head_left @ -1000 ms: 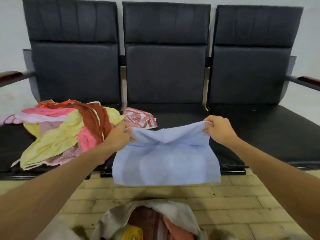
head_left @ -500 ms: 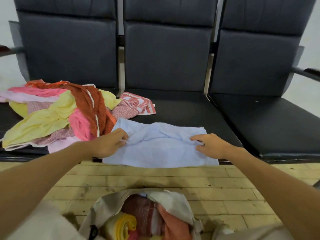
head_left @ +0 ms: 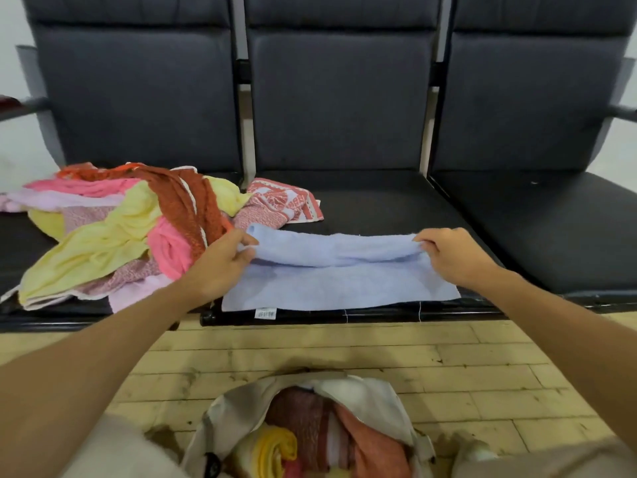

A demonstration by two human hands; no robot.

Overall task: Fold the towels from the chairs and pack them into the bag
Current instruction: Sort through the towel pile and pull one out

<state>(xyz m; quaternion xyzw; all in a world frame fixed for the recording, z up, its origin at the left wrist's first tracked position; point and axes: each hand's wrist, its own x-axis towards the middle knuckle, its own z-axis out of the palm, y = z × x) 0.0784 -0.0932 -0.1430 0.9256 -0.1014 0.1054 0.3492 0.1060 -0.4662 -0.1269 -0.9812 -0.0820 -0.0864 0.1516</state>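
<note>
Because the light blue towel (head_left: 339,282) needed a flat bed to take a clean crease, it lay spread on the seat of the middle chair (head_left: 379,208). Its near hem and white label (head_left: 265,313) hung just over the front edge, nearer the person than either hand. The left hand (head_left: 220,260) pinched the towel's far left corner, thumb against curled fingers (head_left: 246,241). The right hand (head_left: 448,257) pinched the far right corner in the same way, its fingers (head_left: 425,241) bent round the cloth, so neither hand was open. Between the two sets of fingers the far edge ran raised and rolled towards the person, above the flat near half. That suited a lengthwise fold: holding both corners at one height would, I judge, let the edge come down evenly on the near hem. Close to the left of the left fingers sat the heap of unfolded towels (head_left: 113,229), pink, yellow and rust, and a red-and-white patterned towel (head_left: 286,201) lay just beyond those fingertips. To the right of the right fingers showed the dark seat of the right chair (head_left: 551,229). Well behind both hands, on the tiled floor (head_left: 344,343) by the person's body, stood the pale bag (head_left: 362,388) with its mouth open and folded towels (head_left: 310,426) inside. It seemed placed within easy reach for packing, a step not yet reached for this towel.
</note>
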